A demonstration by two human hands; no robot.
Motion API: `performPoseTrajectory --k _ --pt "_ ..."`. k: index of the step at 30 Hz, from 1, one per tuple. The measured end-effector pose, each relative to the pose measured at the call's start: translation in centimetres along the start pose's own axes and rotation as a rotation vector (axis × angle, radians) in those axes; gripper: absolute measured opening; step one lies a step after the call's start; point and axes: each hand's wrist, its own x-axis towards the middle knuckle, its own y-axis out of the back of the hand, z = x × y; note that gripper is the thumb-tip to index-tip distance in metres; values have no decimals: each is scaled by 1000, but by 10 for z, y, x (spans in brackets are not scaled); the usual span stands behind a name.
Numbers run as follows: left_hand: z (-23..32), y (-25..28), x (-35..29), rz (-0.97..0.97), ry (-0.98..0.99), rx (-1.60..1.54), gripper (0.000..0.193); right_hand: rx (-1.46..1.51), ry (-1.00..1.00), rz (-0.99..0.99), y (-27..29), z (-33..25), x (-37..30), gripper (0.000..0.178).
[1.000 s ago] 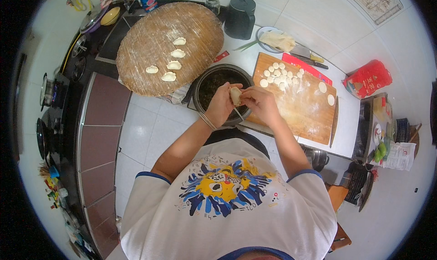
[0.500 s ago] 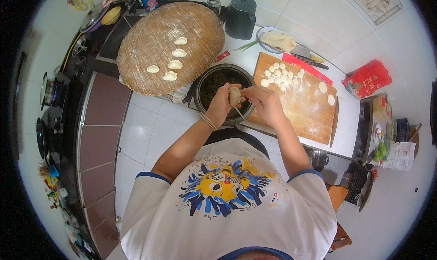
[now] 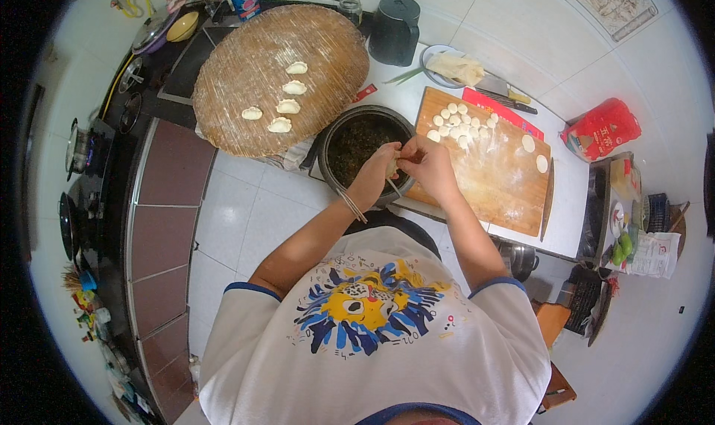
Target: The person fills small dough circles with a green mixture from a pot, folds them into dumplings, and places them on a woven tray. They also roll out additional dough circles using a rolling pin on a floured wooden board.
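Above the near right side of a dark round pot (image 3: pixel 325 153) holding dark green chopped filling (image 3: pixel 357 144), my two hands meet. My left hand (image 3: pixel 375 175) is closed around a dumpling (image 3: pixel 392 167), which the fingers mostly hide. The fingers of my right hand (image 3: pixel 432 166) pinch the dumpling's edge. A thin pale stick (image 3: pixel 395 186) shows just below the hands; its other end is hidden. Several finished dumplings (image 3: pixel 289 106) lie on a large round floured board (image 3: pixel 246 60) at the left.
A floured wooden cutting board (image 3: pixel 499 179) at right carries small dough pieces (image 3: pixel 463 120), flat wrappers (image 3: pixel 541 163) and a thin brown stick (image 3: pixel 547 202). Behind stand a dark kettle (image 3: pixel 394 30), a plate (image 3: pixel 427 55) and knives (image 3: pixel 514 103). A red bag (image 3: pixel 602 129) sits far right.
Both hands have drawn closer together, the left moving right. The dumpling, plainly visible before, is now mostly covered by fingers, and more of the filling shows in the pot.
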Motion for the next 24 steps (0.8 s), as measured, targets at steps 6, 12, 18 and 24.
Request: performPoseTrajectory --k 6,12,18,24 --pt "-16 6 8 -25 -34 32 47 -29 -18 39 -6 2 -2 16" --pt "16 7 0 -32 159 -243 48 -152 164 -11 10 -29 -10 18" --pt "17 14 1 -168 221 -330 54 -247 513 -76 22 -14 4 22" --pt "17 13 3 -138 251 -337 56 -237 509 -109 17 -11 8 24"
